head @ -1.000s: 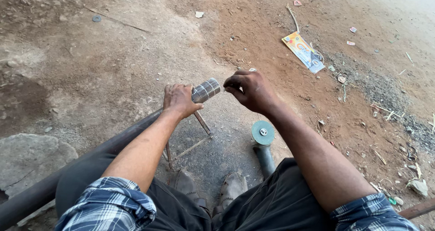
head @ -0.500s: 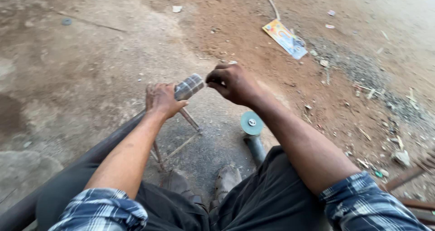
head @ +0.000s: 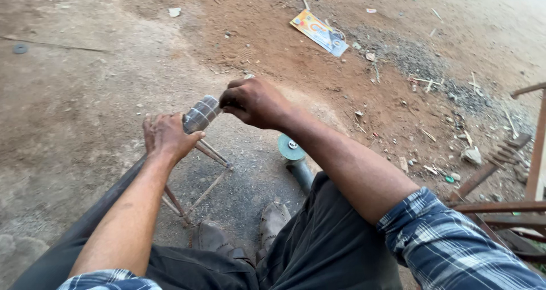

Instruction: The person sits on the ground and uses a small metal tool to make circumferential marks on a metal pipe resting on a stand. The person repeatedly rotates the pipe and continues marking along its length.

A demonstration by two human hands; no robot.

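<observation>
My left hand (head: 168, 136) grips a grey metal pipe (head: 201, 114) near its open end; the pipe rests on a small stand of thin rods (head: 207, 170) and runs back under my forearm. Just right of the pipe's end, my right hand (head: 256, 101) is closed in a fist around something small, which the fingers hide. An angle grinder (head: 293, 153) with a teal disc lies on the ground below my right wrist, untouched.
Dirt and concrete ground. A colourful flat packet (head: 318, 32) lies at the top. Rusty metal bars and a frame (head: 512, 187) stand at the right edge. My shoes (head: 239, 233) rest near the stand. Small debris litters the right side.
The view has shifted, bringing the rusty metal frame into sight at the right. Both hands keep their places at the pipe's end.
</observation>
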